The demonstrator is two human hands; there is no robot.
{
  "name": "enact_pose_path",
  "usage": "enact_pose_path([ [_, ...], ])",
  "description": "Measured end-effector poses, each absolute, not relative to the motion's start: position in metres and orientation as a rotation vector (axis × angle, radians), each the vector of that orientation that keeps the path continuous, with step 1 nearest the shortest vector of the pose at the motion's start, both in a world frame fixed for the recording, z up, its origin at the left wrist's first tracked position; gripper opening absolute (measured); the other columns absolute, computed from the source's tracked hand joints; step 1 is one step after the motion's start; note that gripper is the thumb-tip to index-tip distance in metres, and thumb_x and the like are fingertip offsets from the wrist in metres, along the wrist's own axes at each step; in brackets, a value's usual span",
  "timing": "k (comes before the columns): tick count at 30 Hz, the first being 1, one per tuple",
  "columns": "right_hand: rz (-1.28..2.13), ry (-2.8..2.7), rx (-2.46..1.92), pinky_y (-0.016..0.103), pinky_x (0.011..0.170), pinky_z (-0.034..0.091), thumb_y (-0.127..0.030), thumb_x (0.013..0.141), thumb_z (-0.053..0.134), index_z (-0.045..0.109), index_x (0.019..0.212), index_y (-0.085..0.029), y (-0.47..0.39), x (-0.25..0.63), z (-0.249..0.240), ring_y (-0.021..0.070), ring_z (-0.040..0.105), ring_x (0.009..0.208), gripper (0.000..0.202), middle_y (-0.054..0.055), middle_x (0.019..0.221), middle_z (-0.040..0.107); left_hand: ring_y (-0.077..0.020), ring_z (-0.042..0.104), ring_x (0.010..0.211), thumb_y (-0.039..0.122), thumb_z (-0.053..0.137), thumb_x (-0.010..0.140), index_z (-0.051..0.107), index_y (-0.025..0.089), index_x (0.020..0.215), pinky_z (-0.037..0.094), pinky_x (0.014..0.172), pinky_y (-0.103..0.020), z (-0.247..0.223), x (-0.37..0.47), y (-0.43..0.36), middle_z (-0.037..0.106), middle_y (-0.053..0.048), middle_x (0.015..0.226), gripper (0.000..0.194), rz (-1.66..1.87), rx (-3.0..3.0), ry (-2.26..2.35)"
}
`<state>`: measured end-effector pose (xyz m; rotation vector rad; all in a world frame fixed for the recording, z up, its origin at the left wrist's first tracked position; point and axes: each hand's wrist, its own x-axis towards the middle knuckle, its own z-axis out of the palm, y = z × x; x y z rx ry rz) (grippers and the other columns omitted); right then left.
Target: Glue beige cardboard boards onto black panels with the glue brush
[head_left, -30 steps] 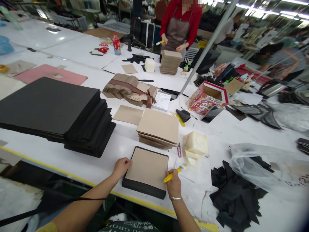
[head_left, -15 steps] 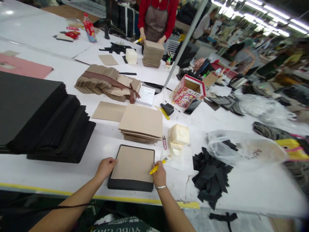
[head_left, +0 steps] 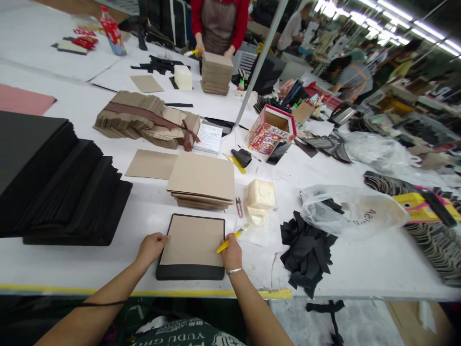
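A tan cardboard sheet (head_left: 192, 240) lies on a stack of black panels (head_left: 190, 272) in front of me; black shows as a thin rim on three sides and a wide band on the near side. At the left edge, my left hand (head_left: 151, 249) pinches the rim with thumb and fingers. My right hand (head_left: 232, 253) is closed round a yellow-handled brush (head_left: 224, 246), its bristles pointing away to the right, while the fingers touch the right edge. Beyond lies a pile of tan cardboard sheets (head_left: 201, 179). Pink-handled thread snips (head_left: 239, 207) are beside a cream-coloured glue container (head_left: 260, 194).
A tall pile of black sheets (head_left: 32, 168) stands at left. Black scraps (head_left: 306, 254) and a clear plastic bag (head_left: 353, 211) lie at right. Farther off are a red patterned box (head_left: 270, 132), a metal pole (head_left: 259, 62) and a co-worker in an apron (head_left: 218, 24).
The whole view has shifted, so things on the table appear further left. Both hands keep their places at the panel's sides, and the brush stays in my right hand.
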<state>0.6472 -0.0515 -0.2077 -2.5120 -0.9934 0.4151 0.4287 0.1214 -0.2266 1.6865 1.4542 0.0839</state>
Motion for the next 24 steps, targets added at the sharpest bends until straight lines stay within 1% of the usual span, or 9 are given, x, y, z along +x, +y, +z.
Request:
enact_pose_path([
  [6,0.466,-1.043,-2.564,0.022,0.052,0.031,-0.026,0.082,0.044,0.043,0.083,-0.020,-0.048,0.649,-0.205,0.0137,0.052,0.056,0.006,-0.001,0.065,0.053,-0.0143,0.053,0.055,0.035,0.052,0.071,0.056,0.017,0.052,0.033,0.052,-0.022,-0.218,0.430,0.125,0.059,-0.001,0.054,0.026,0.084,1.744,1.448],
  [13,0.456,-1.093,-2.568,0.022,0.053,0.031,-0.025,0.082,0.045,0.044,0.084,-0.019,-0.048,0.650,-0.206,0.0129,0.052,0.057,0.007,-0.001,0.066,0.053,-0.0146,0.054,0.057,0.031,0.054,0.071,0.060,0.016,0.056,0.034,0.052,-0.022,-0.211,0.428,0.128,0.061,-0.003,0.057,0.023,0.057,1.783,1.435],
  [18,0.469,-1.084,-2.583,0.021,0.053,0.030,-0.024,0.083,0.045,0.044,0.083,-0.019,-0.047,0.649,-0.205,0.0125,0.052,0.058,0.005,-0.001,0.065,0.053,-0.0147,0.054,0.056,0.032,0.049,0.075,0.058,0.016,0.056,0.033,0.051,-0.022,-0.216,0.430,0.126,0.060,-0.002,0.057,0.026,-0.018,1.835,1.435],
  [21,0.476,-1.101,-2.600,0.021,0.053,0.030,-0.021,0.083,0.045,0.044,0.085,-0.018,-0.044,0.647,-0.204,0.0124,0.052,0.059,0.004,-0.001,0.066,0.054,-0.0154,0.054,0.058,0.033,0.047,0.077,0.056,0.017,0.056,0.033,0.052,-0.023,-0.214,0.429,0.130,0.059,-0.002,0.057,0.028,-0.092,1.910,1.411],
  [24,0.456,-1.144,-2.686,0.021,0.051,0.030,-0.022,0.082,0.048,0.045,0.086,-0.018,-0.044,0.646,-0.196,0.0136,0.054,0.060,0.006,0.002,0.070,0.057,-0.0193,0.055,0.062,0.040,0.050,0.075,0.055,0.017,0.054,0.035,0.057,-0.026,-0.199,0.426,0.137,0.058,-0.004,0.059,0.031,-0.185,2.004,1.366],
])
